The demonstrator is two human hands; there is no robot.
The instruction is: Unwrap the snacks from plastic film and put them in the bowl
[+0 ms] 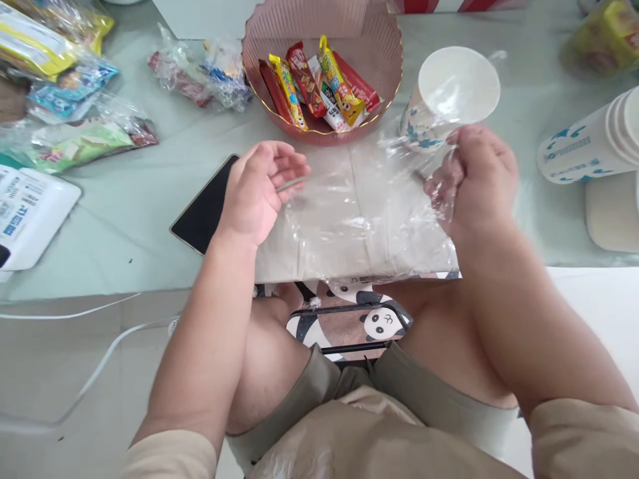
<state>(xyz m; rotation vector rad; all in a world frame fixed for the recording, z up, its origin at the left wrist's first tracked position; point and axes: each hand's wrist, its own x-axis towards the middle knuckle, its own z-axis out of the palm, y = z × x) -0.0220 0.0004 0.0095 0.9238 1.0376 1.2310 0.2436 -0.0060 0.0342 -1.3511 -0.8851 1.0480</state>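
Observation:
A clear plastic bag (334, 226) spreads across the near part of the table between my hands. My right hand (484, 166) is closed on the bag's crumpled right side, beside a white paper cup (429, 106) with blue print that stands upright. Part of the plastic overlaps the front of the cup. My left hand (259, 186) has its palm turned inward and its fingers loosely apart, at the bag's left side. A dark flat phone-like slab (202, 213) lies partly under that wrist. Behind the bag, a pink ribbed bowl (319, 136) holds several wrapped snack bars (307, 80).
Plastic-wrapped snacks (84, 143) and a white device (44, 219) with a label sit at the left. On the right lie stacked paper cups (579, 146) by a white container (614, 213). A white cable (104, 366) runs below the table's left edge.

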